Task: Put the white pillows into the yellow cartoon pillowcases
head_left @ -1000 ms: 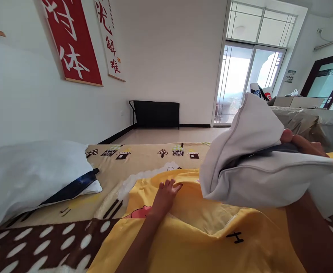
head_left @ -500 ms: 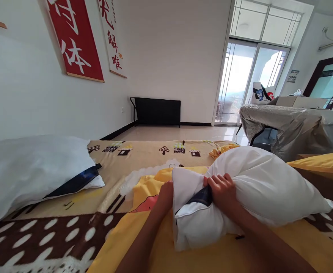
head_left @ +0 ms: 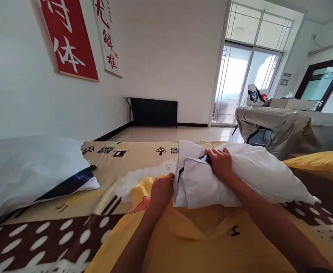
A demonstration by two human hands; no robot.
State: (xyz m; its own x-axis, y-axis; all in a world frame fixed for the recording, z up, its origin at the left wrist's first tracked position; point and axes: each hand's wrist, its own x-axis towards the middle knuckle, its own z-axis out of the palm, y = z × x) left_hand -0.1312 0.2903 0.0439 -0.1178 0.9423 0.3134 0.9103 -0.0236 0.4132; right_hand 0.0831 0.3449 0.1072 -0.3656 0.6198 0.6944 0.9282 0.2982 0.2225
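Note:
A white pillow (head_left: 257, 178) lies on a yellow pillowcase (head_left: 200, 235) spread over the patterned bed sheet (head_left: 126, 155). My right hand (head_left: 220, 162) grips the pillow's near end from above, fingers closed on the white fabric by a dark band. My left hand (head_left: 161, 189) is closed on the yellow pillowcase's edge right beside the pillow's corner. The pillow's left end is bunched up between both hands.
A second white pillow (head_left: 32, 170) with a dark band lies at the left by the wall. A plastic-covered piece of furniture (head_left: 291, 125) stands at the right. A black bench (head_left: 153, 112) sits against the far wall near glass doors (head_left: 240, 83).
The pillow came down from mid-air onto the yellow pillowcase, then shifted farther away. My left hand moved from flat on the fabric to gripping its edge.

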